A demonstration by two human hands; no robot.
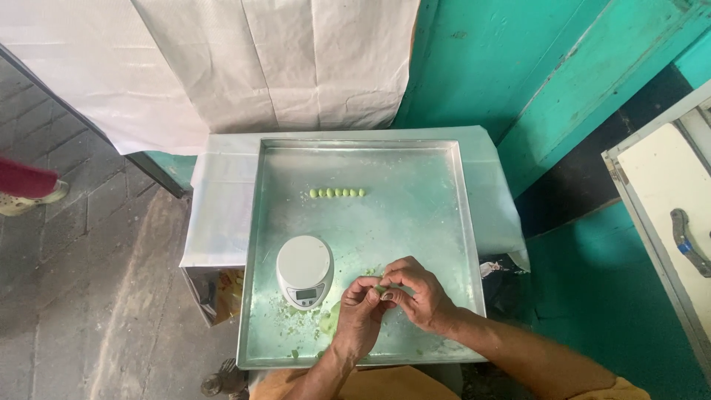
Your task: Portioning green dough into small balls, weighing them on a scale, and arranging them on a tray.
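My left hand (361, 310) and my right hand (416, 290) meet over the near part of the large square shiny metal tray (437, 185), fingertips pressed together around a small lump of soft pale green dough (382, 289). Both hands are closed on that lump, the left pinching from below and the right curled over it from the side, so only a sliver of green shows between my fingers. Just to the left of my hands, on the tray floor, sits the small round white kitchen scale with a grey display (304, 271). Green crumbs and smears (326, 322) lie scattered on the metal around the scale and under my left wrist. Farther up the tray, well apart from my hands, a short straight row of small green dough balls (337, 192) lies side by side. The tray rests on a stand covered with white sheeting (218, 200).
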